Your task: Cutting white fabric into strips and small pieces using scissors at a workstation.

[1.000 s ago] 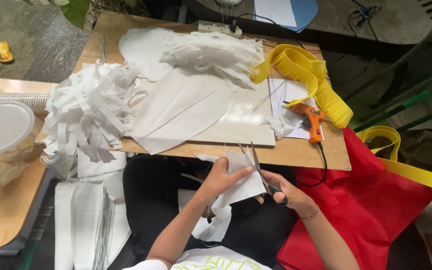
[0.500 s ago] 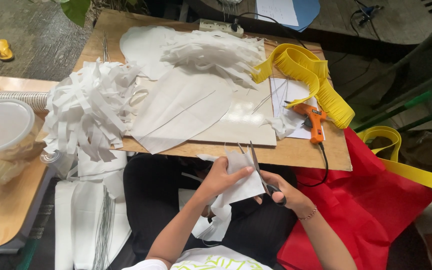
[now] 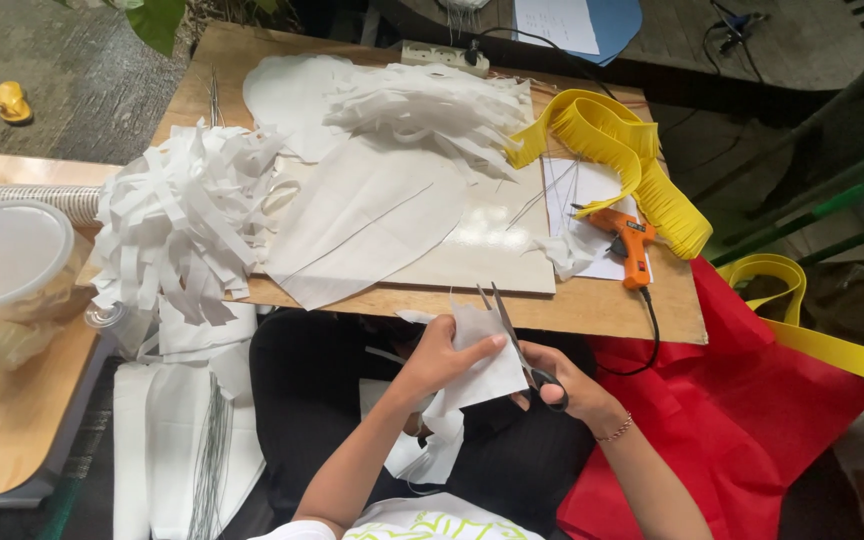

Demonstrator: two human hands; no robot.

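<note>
Across the wooden table (image 3: 592, 305), large pale sheets (image 3: 372, 215) are being left spread beside a heap of cut white strips (image 3: 187, 225), with a yellow fringed band (image 3: 617, 150) and an orange glue gun (image 3: 630, 245) lying at the right. Below the table's near edge, over the lap, a white piece of paper (image 3: 482, 365) is being pinched between thumb and fingers of the left hand (image 3: 442, 355). Compared with a second ago, this piece is being held at almost the same spot, only slightly turned. Scissors (image 3: 517, 340) are being gripped by the right hand (image 3: 567, 385), fingers closed through the handles; the blades are being kept parted and pointed upward against the paper's right edge, much as before. Judging from this, a cut is being worked along that edge, little advanced within the second.
</note>
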